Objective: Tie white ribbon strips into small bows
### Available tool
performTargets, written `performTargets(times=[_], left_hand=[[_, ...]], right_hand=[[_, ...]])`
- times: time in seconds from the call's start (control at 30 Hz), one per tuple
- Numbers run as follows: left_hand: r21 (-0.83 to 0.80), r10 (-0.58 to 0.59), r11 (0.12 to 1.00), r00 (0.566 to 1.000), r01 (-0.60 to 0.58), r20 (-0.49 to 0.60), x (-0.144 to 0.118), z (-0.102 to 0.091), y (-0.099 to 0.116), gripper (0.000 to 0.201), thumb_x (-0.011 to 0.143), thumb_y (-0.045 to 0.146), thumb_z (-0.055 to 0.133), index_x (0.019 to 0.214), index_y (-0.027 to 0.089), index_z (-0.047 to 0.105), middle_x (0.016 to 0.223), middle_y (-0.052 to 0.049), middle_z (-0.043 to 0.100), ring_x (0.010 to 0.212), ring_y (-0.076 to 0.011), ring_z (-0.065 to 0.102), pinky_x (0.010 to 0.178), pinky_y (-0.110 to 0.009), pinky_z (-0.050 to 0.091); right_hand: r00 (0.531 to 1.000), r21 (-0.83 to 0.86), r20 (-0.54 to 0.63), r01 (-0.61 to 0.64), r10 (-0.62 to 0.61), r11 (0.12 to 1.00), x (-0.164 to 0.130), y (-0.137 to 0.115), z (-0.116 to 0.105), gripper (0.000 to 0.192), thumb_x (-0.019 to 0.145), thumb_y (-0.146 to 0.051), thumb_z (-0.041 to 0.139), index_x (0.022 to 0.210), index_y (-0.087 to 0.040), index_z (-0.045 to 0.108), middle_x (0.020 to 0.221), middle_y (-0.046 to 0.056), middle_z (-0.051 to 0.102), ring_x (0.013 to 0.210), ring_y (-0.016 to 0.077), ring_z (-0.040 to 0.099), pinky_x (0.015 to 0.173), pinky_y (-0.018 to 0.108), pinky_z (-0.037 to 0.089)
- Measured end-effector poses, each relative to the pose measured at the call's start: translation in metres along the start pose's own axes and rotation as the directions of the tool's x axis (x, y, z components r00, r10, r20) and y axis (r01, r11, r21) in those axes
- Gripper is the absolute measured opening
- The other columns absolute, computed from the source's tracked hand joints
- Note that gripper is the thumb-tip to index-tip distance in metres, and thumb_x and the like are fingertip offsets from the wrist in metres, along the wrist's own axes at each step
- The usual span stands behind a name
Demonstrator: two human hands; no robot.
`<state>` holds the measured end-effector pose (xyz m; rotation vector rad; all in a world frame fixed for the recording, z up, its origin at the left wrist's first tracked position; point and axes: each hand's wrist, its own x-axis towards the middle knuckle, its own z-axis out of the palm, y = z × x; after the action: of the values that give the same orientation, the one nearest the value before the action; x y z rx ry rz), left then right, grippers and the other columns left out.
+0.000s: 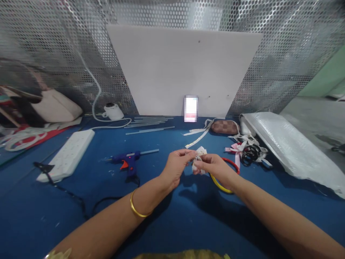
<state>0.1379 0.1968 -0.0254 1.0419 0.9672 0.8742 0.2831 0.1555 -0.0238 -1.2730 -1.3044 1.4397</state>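
My left hand [177, 166] and my right hand [212, 166] meet above the blue table [172, 223], both pinching a small folded piece of white ribbon [199, 154] between their fingertips. A gold bangle circles my left wrist. Under my right hand lie a red ring [234, 163] and a yellow ring [219, 184], partly hidden by the hand. A blue hot glue gun [128, 160] with a glue stick in it rests on the table to the left of my left hand.
A white power strip [68, 153] lies at the left, with black cables trailing from it. Glue sticks [149, 123], a phone [191, 108] and a white board [183, 68] stand at the back. Ribbon pieces and black hair ties [249, 153], a checkered pouch [225, 126] and a plastic bag [288, 144] lie right.
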Motion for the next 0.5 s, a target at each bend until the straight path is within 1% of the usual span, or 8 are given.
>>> performTargets(times=[0.1, 0.17, 0.27, 0.37, 0.4, 0.43, 0.47, 0.5], left_hand=[[0.005, -0.028, 1.0, 0.999, 0.027, 0.023, 0.0005, -0.0004, -0.0024, 0.028, 0.066, 0.041, 0.069, 0.074, 0.014, 0.068, 0.068, -0.003, 0.063, 0.061, -0.0104, 0.051, 0.059, -0.023, 0.037], [0.03, -0.043, 0.999, 0.997, 0.042, 0.06, 0.0012, -0.0011, -0.0027, 0.032, 0.068, 0.046, 0.067, 0.072, 0.014, 0.067, 0.067, -0.003, 0.061, 0.061, -0.0099, 0.05, 0.058, -0.023, 0.036], [0.092, -0.042, 0.995, 0.992, 0.031, 0.122, 0.0021, -0.0021, -0.0025, 0.032, 0.068, 0.045, 0.067, 0.075, 0.014, 0.067, 0.064, -0.001, 0.059, 0.057, -0.0087, 0.047, 0.055, -0.022, 0.034], [0.133, 0.013, 0.991, 0.994, -0.027, 0.108, 0.0024, -0.0026, -0.0017, 0.025, 0.066, 0.036, 0.07, 0.074, 0.013, 0.066, 0.059, 0.001, 0.055, 0.053, -0.0072, 0.043, 0.052, -0.022, 0.031], [0.135, 0.017, 0.99, 0.994, -0.031, 0.104, 0.0025, -0.0028, -0.0012, 0.022, 0.066, 0.035, 0.069, 0.071, 0.013, 0.065, 0.057, 0.002, 0.054, 0.052, -0.0071, 0.043, 0.051, -0.022, 0.031], [0.134, 0.009, 0.991, 0.995, -0.023, 0.103, 0.0026, -0.003, -0.0005, 0.021, 0.067, 0.034, 0.068, 0.069, 0.013, 0.064, 0.055, 0.002, 0.053, 0.051, -0.007, 0.043, 0.05, -0.021, 0.03], [0.132, -0.008, 0.991, 0.995, -0.006, 0.102, 0.003, -0.0033, 0.0002, 0.02, 0.067, 0.033, 0.068, 0.067, 0.013, 0.063, 0.054, 0.002, 0.052, 0.05, -0.0069, 0.042, 0.05, -0.021, 0.03], [0.128, -0.027, 0.992, 0.995, 0.014, 0.1, 0.0034, -0.0036, 0.001, 0.02, 0.067, 0.032, 0.068, 0.065, 0.013, 0.062, 0.053, 0.002, 0.052, 0.049, -0.0066, 0.042, 0.049, -0.021, 0.029]], right_hand=[[0.999, -0.005, -0.021, 0.044, -0.044, 0.999, -0.0007, 0.0051, 0.0072, 0.031, 0.073, -0.044, 0.064, 0.065, -0.014, 0.06, 0.057, 0.0, 0.057, 0.056, 0.0117, 0.053, 0.061, 0.027, 0.042], [0.996, -0.074, -0.023, 0.087, -0.089, 0.993, 0.0001, 0.0069, 0.007, 0.031, 0.077, -0.043, 0.06, 0.063, -0.015, 0.057, 0.054, -0.001, 0.054, 0.054, 0.011, 0.05, 0.06, 0.026, 0.041], [0.991, -0.202, 0.032, 0.137, -0.133, 0.97, 0.0014, 0.0077, 0.0036, 0.028, 0.083, -0.04, 0.053, 0.07, -0.016, 0.059, 0.061, -0.001, 0.056, 0.055, 0.0107, 0.05, 0.059, 0.025, 0.04], [0.989, -0.356, 0.055, 0.15, -0.139, 0.922, -0.0002, 0.0059, 0.0019, 0.027, 0.088, -0.036, 0.043, 0.079, -0.017, 0.06, 0.064, -0.001, 0.055, 0.056, 0.0112, 0.051, 0.058, 0.024, 0.039], [0.987, -0.439, 0.053, 0.157, -0.149, 0.885, -0.0014, 0.0046, 0.0017, 0.028, 0.09, -0.035, 0.039, 0.08, -0.018, 0.059, 0.063, -0.001, 0.055, 0.056, 0.0115, 0.051, 0.058, 0.024, 0.038], [0.985, -0.536, 0.052, 0.168, -0.167, 0.827, -0.0029, 0.0029, 0.0016, 0.029, 0.091, -0.033, 0.036, 0.081, -0.018, 0.059, 0.063, -0.001, 0.055, 0.058, 0.012, 0.052, 0.058, 0.024, 0.037], [0.98, -0.641, 0.054, 0.182, -0.193, 0.746, -0.0044, 0.0011, 0.0014, 0.029, 0.092, -0.031, 0.034, 0.082, -0.018, 0.058, 0.064, -0.001, 0.056, 0.059, 0.0126, 0.052, 0.058, 0.024, 0.035], [0.973, -0.744, 0.063, 0.195, -0.224, 0.639, -0.0058, -0.0006, 0.0011, 0.028, 0.092, -0.029, 0.033, 0.083, -0.018, 0.057, 0.067, 0.0, 0.057, 0.061, 0.0133, 0.052, 0.059, 0.025, 0.034]])
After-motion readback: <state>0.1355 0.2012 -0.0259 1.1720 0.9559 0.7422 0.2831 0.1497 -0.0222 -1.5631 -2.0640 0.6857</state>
